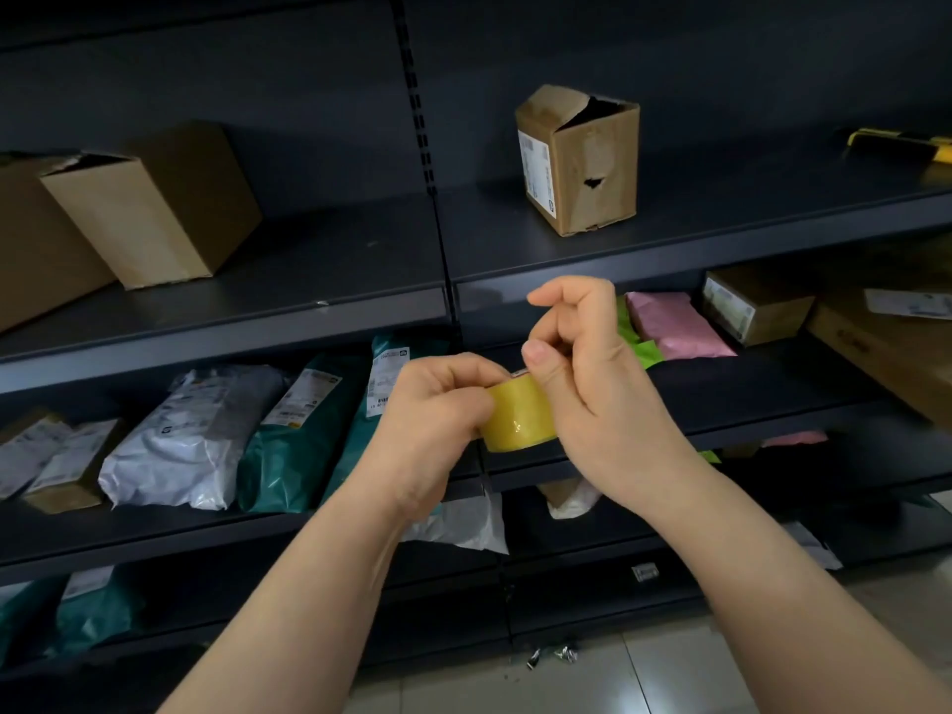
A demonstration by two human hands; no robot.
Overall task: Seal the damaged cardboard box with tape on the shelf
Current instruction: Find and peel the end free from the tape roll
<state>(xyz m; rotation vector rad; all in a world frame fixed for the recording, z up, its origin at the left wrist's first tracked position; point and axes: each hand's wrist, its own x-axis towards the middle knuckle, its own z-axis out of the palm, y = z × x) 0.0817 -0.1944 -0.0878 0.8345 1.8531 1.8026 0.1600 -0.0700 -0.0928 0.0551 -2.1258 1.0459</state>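
The left hand (443,404) gripped the tape roll (520,417), fingers curled round its side. The right hand (587,383) pinched the roll's upper edge, thumb pressed on it, probably seeking the tape's end. The damaged cardboard box (577,162) stood upright on the shelf (721,219), above and beyond both hands, well apart from them and nearer the right, its holed face toward the person.

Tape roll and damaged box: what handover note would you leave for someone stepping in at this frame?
Left hand grips the yellowish tape roll. Right hand pinches at the roll's upper edge, apparently freeing the tape end.
Damaged cardboard box stands upright on the upper shelf, untouched; hole in its front and torn top corner are open.
Done: tape in hand. Left: pull a strip, cover both tears.
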